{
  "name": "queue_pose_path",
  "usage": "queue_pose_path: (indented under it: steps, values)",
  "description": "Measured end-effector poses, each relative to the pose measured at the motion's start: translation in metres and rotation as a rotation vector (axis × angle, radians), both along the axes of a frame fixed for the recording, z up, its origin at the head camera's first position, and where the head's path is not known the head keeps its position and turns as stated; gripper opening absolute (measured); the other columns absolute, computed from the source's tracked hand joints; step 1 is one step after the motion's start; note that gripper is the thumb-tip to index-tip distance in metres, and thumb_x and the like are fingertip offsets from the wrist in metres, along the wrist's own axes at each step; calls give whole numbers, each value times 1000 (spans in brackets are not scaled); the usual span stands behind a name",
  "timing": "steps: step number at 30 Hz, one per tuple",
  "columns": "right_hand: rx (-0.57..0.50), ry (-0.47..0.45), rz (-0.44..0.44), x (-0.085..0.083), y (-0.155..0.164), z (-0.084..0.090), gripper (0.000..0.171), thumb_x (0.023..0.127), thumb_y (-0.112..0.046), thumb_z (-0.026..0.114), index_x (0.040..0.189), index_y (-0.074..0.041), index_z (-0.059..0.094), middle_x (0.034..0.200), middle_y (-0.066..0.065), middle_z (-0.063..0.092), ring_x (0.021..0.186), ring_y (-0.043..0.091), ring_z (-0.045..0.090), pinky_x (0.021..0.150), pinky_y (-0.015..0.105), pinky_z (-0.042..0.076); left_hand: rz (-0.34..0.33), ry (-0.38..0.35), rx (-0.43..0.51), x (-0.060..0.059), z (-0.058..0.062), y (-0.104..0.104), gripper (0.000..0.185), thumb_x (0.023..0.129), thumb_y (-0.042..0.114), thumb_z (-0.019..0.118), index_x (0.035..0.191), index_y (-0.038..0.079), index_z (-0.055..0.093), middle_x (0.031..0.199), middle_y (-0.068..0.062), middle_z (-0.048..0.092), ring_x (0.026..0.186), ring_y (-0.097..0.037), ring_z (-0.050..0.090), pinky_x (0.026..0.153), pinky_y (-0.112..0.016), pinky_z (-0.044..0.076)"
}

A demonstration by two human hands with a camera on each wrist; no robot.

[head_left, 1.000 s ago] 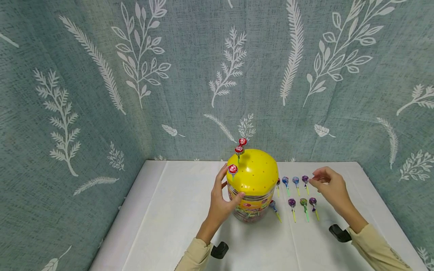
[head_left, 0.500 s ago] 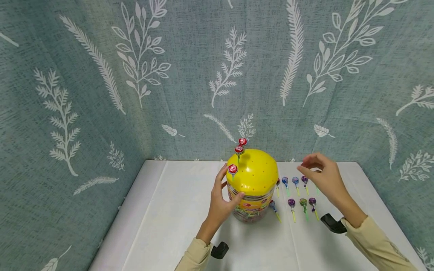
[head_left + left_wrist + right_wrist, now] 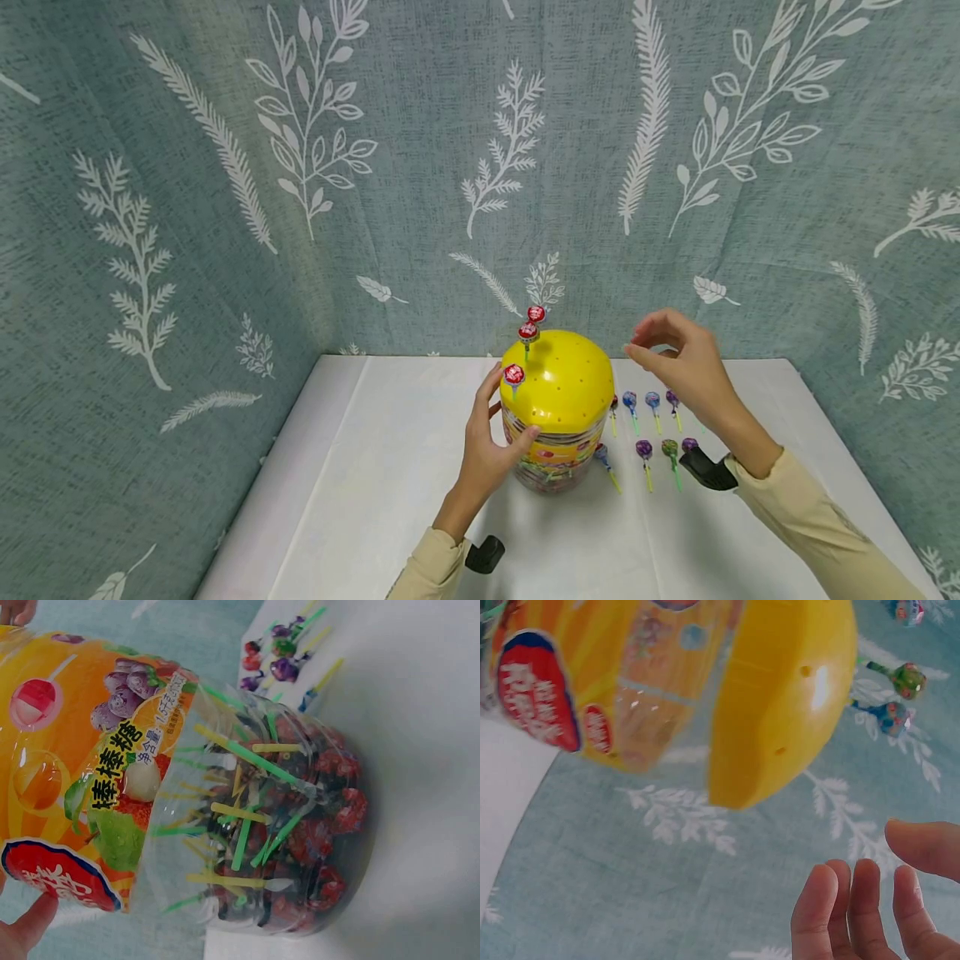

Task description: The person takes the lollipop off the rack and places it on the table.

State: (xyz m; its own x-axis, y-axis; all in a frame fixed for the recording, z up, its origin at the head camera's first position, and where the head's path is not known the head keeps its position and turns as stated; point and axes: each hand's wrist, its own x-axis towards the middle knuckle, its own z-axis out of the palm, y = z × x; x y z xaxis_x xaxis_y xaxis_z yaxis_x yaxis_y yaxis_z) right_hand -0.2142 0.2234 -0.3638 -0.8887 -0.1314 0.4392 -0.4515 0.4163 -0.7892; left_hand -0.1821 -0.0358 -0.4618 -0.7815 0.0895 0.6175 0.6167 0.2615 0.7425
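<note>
- Left grip (image 3: 487, 446) wrapped round side of lollipop jar (image 3: 557, 421), thumb at front, likely steadying it upright on table (image 3: 375, 500).
- Right grip (image 3: 686, 367) raised beside yellow dome lid (image 3: 558, 383), fingertips pinched together; whether a lollipop sits between them cannot be told.
- Three red lollipops (image 3: 528, 332) planted upright in lid holes.
- Loose lollipops (image 3: 645, 450) laid in rows right of jar, sticks toward person, within easy reach.
</note>
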Motion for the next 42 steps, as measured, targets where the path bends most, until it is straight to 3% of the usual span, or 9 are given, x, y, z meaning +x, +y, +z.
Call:
queue_pose_path:
  steps: [17,20,33,42]
  values:
    - [-32,-9,120,-19,-40,20,22,85,-10,70,101,-1,58,95,10,65,87,18,61,70,22,52,9,-40,-9,2,1,-2,76,80,13,71,143,1,30,149,-17,30,134,-28,35,95,-56,41]
    - [-21,-27,140,-25,-49,23,24,84,-8,70,103,0,58,96,10,65,88,20,62,72,25,53,12,-47,-15,-2,-4,-2,76,82,18,70,144,4,29,150,-14,29,134,-26,35,96,-55,41]
    - [11,-137,209,-46,-80,23,38,81,-4,72,113,-2,53,106,16,63,94,28,63,82,42,52,10,-55,-15,3,2,-3,76,80,13,71,144,4,30,149,-16,31,133,-27,35,96,-55,41]
    - [37,-121,240,-55,-90,21,27,80,4,68,105,-1,57,98,14,64,86,26,64,82,41,51,-4,-37,-16,1,1,-2,77,80,11,71,144,3,29,150,-17,29,133,-28,35,96,-55,41]
